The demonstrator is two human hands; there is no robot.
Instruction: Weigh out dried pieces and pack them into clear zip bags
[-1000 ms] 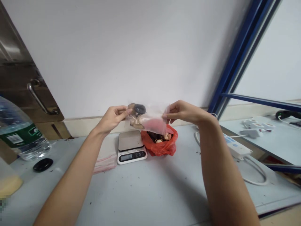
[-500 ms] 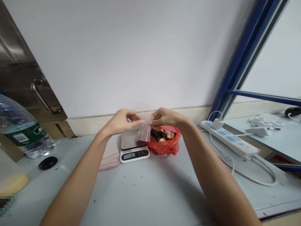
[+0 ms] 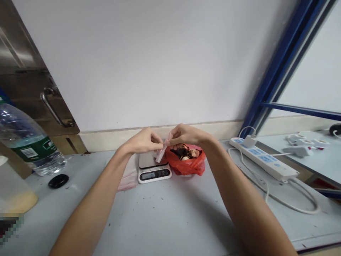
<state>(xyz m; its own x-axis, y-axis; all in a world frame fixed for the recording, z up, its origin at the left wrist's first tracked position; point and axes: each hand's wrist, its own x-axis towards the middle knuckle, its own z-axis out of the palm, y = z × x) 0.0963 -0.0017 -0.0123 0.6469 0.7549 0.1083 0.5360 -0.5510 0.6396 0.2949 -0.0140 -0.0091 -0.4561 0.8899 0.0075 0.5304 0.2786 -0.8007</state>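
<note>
Between my two hands is a small clear zip bag [image 3: 161, 153], held up above a kitchen scale [image 3: 155, 175]. My left hand [image 3: 146, 141] pinches the bag from the left, fingers closed. From the other side my right hand [image 3: 183, 135] grips its edge, also closed. The bag is seen nearly edge-on, so its inside cannot be made out. Just right of the scale sits a red plastic bag [image 3: 188, 165], open at the top, with dark and tan dried pieces [image 3: 186, 153] in it. More flat zip bags [image 3: 128, 179] with red edges lie left of the scale.
At the left stand a large water bottle [image 3: 32, 145] and a translucent container [image 3: 16, 192] with something yellow in it; a black lid [image 3: 58, 181] lies near them. On the right are a white power strip [image 3: 263, 158], its cable, and a blue frame [image 3: 269, 78].
The zip bag has turned from facing me to nearly edge-on, and my hands have come closer together on it. The whole view has shifted slightly.
</note>
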